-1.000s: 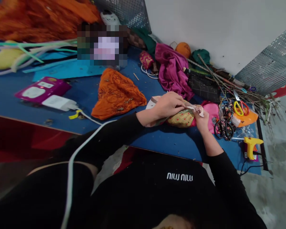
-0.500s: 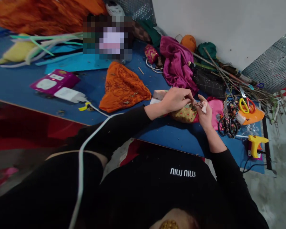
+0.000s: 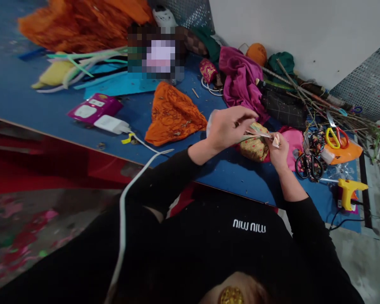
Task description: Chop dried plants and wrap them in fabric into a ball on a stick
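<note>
My right hand (image 3: 279,148) is closed on a crumpled pale strip (image 3: 275,141), which looks like thin paper or tape. A narrow light length of it stretches left toward my left hand (image 3: 228,127), whose fingers are curled around its other end; the fingertips are partly hidden. Just below and behind the strip lies a gold patterned cloth bundle (image 3: 253,150) with red dots. Pink cloth (image 3: 294,145) rests to the right of my right hand.
Black-handled scissors (image 3: 308,166), yellow-and-red scissors (image 3: 337,137) and a yellow glue gun (image 3: 350,192) lie at right. Behind them are thin sticks (image 3: 319,99). Orange cloth (image 3: 174,116), a purple power box (image 3: 96,109) and a white cable (image 3: 123,219) are at left. Magenta cloth (image 3: 239,80) lies behind.
My left hand has drawn away from my right hand and turned, and a pale length now shows between them. The whole view has shifted slightly, with table things appearing further right.
</note>
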Available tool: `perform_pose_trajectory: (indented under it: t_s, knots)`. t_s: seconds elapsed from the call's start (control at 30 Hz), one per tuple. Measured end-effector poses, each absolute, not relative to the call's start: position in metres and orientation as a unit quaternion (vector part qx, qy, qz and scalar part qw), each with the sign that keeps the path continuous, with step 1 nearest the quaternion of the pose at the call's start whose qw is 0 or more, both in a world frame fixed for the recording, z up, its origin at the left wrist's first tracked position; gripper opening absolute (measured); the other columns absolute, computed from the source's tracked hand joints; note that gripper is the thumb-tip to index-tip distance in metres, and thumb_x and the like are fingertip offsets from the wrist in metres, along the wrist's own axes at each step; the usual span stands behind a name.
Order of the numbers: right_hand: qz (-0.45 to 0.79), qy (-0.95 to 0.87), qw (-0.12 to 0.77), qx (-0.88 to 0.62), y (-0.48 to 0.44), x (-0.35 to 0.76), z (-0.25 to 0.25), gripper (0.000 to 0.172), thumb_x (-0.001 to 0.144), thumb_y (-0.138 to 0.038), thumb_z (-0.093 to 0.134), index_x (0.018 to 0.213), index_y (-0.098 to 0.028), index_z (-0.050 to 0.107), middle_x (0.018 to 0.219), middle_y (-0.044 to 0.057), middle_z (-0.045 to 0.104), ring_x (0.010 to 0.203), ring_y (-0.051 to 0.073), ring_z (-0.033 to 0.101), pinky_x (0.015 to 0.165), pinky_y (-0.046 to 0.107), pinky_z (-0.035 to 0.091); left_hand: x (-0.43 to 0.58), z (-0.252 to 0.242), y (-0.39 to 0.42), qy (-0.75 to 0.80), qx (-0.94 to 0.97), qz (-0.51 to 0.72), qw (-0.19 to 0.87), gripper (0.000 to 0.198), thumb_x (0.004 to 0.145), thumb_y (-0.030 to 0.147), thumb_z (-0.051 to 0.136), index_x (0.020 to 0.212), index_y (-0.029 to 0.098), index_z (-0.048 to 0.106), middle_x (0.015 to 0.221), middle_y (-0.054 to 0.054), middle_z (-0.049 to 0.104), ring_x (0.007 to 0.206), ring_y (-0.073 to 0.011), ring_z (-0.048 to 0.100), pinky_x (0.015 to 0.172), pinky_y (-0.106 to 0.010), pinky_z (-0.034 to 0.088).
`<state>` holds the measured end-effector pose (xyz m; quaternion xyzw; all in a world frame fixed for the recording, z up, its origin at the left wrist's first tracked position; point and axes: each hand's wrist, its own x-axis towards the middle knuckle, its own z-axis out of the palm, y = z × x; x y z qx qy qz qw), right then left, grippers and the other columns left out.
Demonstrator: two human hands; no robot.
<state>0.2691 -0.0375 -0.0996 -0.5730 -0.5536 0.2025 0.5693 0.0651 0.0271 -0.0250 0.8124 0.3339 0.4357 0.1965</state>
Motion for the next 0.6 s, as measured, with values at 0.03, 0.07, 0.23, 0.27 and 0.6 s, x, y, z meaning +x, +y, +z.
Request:
perform_pose_trajectory:
  t_s: [0.03, 0.07, 0.23, 0.27, 0.6]
  knots:
    - [0.205, -0.553, 0.570, -0.571, -0.038, 0.269, -0.099, 0.021, 0.088, -0.039, 0.071, 0.076, -0.023, 0.063, 0.074, -0.002, 0.061, 0.073, 0.016, 0.056, 0.074, 0.033, 0.044, 0.056, -0.028, 0.023, 0.361, 0.796, 0.447, 0.192, 0.024, 0.099, 0.031, 0.059, 0.101, 0.019, 0.079, 0.095, -0.005, 0.082, 0.084, -0.0171, 0.074, 0.079, -0.027, 0.055]
    - [0.206, -0.554, 0.570, -0.571, -0.038, 0.269, -0.099, 0.021, 0.088, -0.039, 0.071, 0.077, -0.023, 0.063, 0.074, -0.002, 0.061, 0.074, 0.016, 0.056, 0.074, 0.033, 0.045, 0.047, -0.033, 0.020, 0.380, 0.788, 0.445, 0.190, 0.024, 0.099, 0.035, 0.061, 0.096, 0.019, 0.079, 0.089, -0.004, 0.081, 0.078, -0.0166, 0.072, 0.074, -0.027, 0.055]
    - [0.199, -0.557, 0.567, -0.573, -0.038, 0.270, -0.101, 0.019, 0.086, -0.038, 0.073, 0.079, -0.023, 0.064, 0.076, -0.001, 0.063, 0.076, 0.017, 0.058, 0.077, 0.034, 0.046, 0.030, -0.063, 0.011, 0.414, 0.808, 0.387, 0.159, 0.033, 0.082, 0.053, 0.081, 0.092, 0.021, 0.079, 0.096, -0.007, 0.080, 0.095, -0.0257, 0.073, 0.088, -0.036, 0.057]
    - [0.197, -0.562, 0.565, -0.572, -0.038, 0.271, -0.100, 0.018, 0.086, -0.037, 0.073, 0.079, -0.024, 0.064, 0.076, -0.001, 0.063, 0.076, 0.017, 0.058, 0.076, 0.034, 0.046, 0.030, -0.066, 0.012, 0.419, 0.812, 0.375, 0.155, 0.033, 0.080, 0.053, 0.083, 0.092, 0.022, 0.079, 0.099, -0.008, 0.079, 0.101, -0.0278, 0.072, 0.093, -0.039, 0.056]
    - [0.180, -0.592, 0.539, -0.572, -0.039, 0.273, -0.099, 0.019, 0.091, -0.038, 0.072, 0.079, -0.023, 0.067, 0.076, -0.001, 0.064, 0.078, 0.018, 0.059, 0.076, 0.034, 0.047, 0.037, -0.045, 0.018, 0.380, 0.831, 0.303, 0.270, 0.008, 0.079, 0.018, 0.071, 0.073, 0.017, 0.065, 0.077, -0.002, 0.073, 0.070, -0.0148, 0.063, 0.066, -0.027, 0.042]
